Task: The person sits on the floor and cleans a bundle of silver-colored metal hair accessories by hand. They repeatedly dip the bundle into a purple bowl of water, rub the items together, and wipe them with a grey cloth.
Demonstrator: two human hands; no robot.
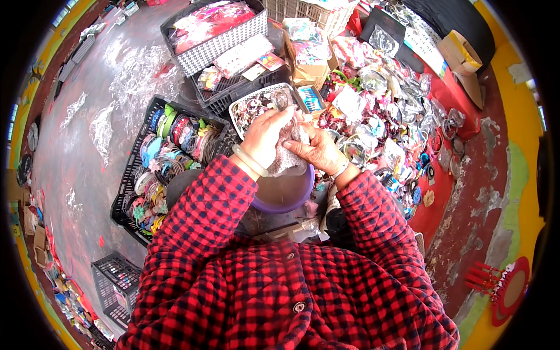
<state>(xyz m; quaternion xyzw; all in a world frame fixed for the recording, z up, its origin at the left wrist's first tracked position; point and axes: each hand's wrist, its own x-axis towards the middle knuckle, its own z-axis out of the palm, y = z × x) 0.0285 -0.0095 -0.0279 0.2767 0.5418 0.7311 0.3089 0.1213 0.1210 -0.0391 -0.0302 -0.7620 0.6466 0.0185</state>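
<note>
A small clear plastic bag [290, 153] is being held between both hands above a purple bowl [284, 195]. The left hand [265, 135] is being kept closed around the bag's upper left side, while the right hand [318, 150] is being pressed against its right side, fingers pinching the plastic; the hands are being held together. A black crate [129, 175] of coloured hair bands is lying to the left, and a white basket [240, 105] of small trinkets is standing just beyond the hands.
</note>
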